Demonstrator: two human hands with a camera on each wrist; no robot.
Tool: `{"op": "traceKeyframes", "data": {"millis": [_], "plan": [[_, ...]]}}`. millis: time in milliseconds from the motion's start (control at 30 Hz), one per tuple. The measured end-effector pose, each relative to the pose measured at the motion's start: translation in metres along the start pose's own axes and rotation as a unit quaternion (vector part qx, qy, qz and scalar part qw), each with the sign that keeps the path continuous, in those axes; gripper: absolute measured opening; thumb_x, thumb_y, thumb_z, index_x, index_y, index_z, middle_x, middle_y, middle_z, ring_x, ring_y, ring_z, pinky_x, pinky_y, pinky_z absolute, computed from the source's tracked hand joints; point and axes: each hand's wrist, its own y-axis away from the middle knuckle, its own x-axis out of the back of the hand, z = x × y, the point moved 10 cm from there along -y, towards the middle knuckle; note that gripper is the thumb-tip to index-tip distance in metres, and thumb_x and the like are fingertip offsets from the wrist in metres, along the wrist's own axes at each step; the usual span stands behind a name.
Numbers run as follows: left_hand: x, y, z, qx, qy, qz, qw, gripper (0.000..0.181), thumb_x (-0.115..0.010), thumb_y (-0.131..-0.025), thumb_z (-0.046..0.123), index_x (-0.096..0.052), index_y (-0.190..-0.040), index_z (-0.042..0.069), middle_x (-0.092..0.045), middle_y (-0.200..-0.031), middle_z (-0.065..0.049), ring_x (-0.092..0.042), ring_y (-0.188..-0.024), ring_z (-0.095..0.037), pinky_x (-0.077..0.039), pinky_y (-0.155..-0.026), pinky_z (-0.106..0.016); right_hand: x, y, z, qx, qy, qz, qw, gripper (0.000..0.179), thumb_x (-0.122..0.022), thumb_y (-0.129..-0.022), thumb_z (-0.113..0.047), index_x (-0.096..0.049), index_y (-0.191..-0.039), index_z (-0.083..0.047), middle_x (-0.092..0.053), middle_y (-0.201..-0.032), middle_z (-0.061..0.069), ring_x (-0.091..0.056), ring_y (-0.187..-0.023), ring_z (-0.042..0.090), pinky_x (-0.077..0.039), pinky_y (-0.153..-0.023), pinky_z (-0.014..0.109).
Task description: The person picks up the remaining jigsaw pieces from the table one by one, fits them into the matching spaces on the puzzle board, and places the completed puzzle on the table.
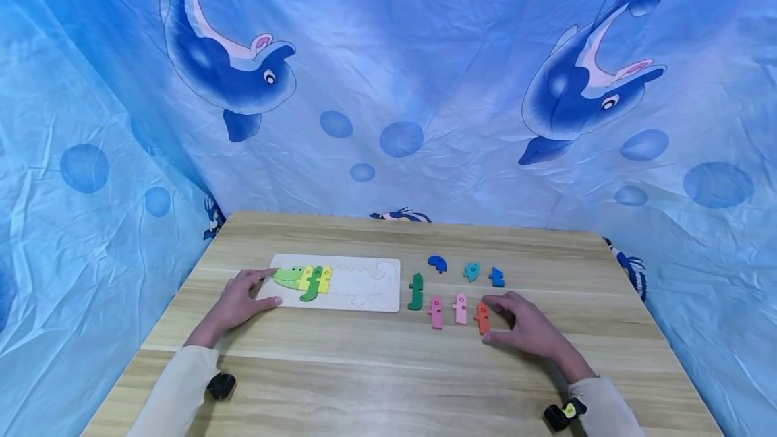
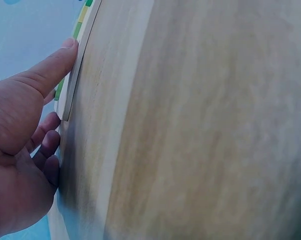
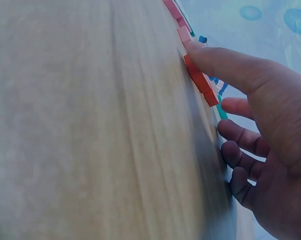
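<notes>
One pale-pink notched piece (image 1: 461, 311), one deep-pink notched piece (image 1: 437, 315) and one green piece with a curved foot (image 1: 416, 292) lie between the orange notched puzzle piece (image 1: 483, 321) and the white rectangular board (image 1: 364, 285). I pinch the orange piece by its two ends, thumb and forefinger of my right hand (image 1: 527, 330) curved about it. Beyond sit a blue arched piece (image 1: 436, 261), a teal piece (image 1: 473, 268) and a small blue stepped piece (image 1: 498, 278). My left hand (image 1: 235, 299) is spread at the board's left end, forefinger by the light-green crocodile head (image 1: 288, 279); yellow pieces (image 1: 326, 278) and another green-footed piece (image 1: 313, 283) adjoin it, and bare outlines fill the right. The pale wood-grain table (image 1: 364, 383) meets a creased blue sheet (image 1: 461, 86) printed with two upside-down dolphins (image 1: 243, 83) and round bubbles (image 1: 401, 139). Near each cream sleeve (image 1: 179, 390) shows a black wrist device (image 1: 221, 386).
</notes>
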Motion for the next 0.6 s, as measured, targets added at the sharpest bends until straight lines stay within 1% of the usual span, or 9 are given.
{"op": "traceKeyframes", "data": {"millis": [200,333,433,600], "plan": [[-0.0005,0.0000,-0.0014,0.004,0.000,0.002,1.0000,0.079,-0.081,-0.087,0.043,-0.051,-0.149,0.005,-0.046,-0.142,-0.031,-0.044,-0.124,-0.048,-0.037,-0.098,-0.064,-0.0024,-0.0038,-0.0004,-0.007,0.015,-0.012,0.9998,0.077,-0.087,-0.074,-0.056,-0.066,-0.136,-0.018,-0.056,-0.104,-0.006,-0.049,-0.090,0.013,-0.045,-0.075,0.029],[-0.0008,0.0003,-0.0026,0.010,0.000,0.001,0.9999,0.079,-0.081,-0.087,0.044,-0.051,-0.149,0.005,-0.046,-0.143,-0.032,-0.043,-0.124,-0.049,-0.037,-0.099,-0.065,-0.0017,-0.0054,-0.0019,-0.009,0.018,-0.015,0.9997,0.075,-0.089,-0.073,-0.054,-0.067,-0.135,-0.017,-0.056,-0.104,-0.006,-0.049,-0.091,0.013,-0.046,-0.076,0.030],[-0.0014,0.0003,-0.0033,0.012,0.001,-0.001,0.9999,0.080,-0.081,-0.087,0.044,-0.051,-0.149,0.005,-0.045,-0.144,-0.032,-0.043,-0.125,-0.049,-0.037,-0.100,-0.065,-0.0003,-0.0054,-0.0035,-0.006,0.021,-0.012,0.9997,0.074,-0.089,-0.073,-0.053,-0.067,-0.133,-0.016,-0.056,-0.104,-0.006,-0.050,-0.090,0.013,-0.046,-0.076,0.030],[-0.0020,-0.0024,-0.0063,0.015,0.001,-0.002,0.9999,0.081,-0.080,-0.087,0.046,-0.049,-0.150,0.006,-0.043,-0.146,-0.032,-0.042,-0.126,-0.049,-0.037,-0.100,-0.066,0.0011,-0.0074,-0.0029,0.000,0.030,-0.006,0.9995,0.073,-0.089,-0.072,-0.055,-0.068,-0.130,-0.016,-0.059,-0.105,-0.008,-0.052,-0.091,0.011,-0.049,-0.079,0.032]]}}
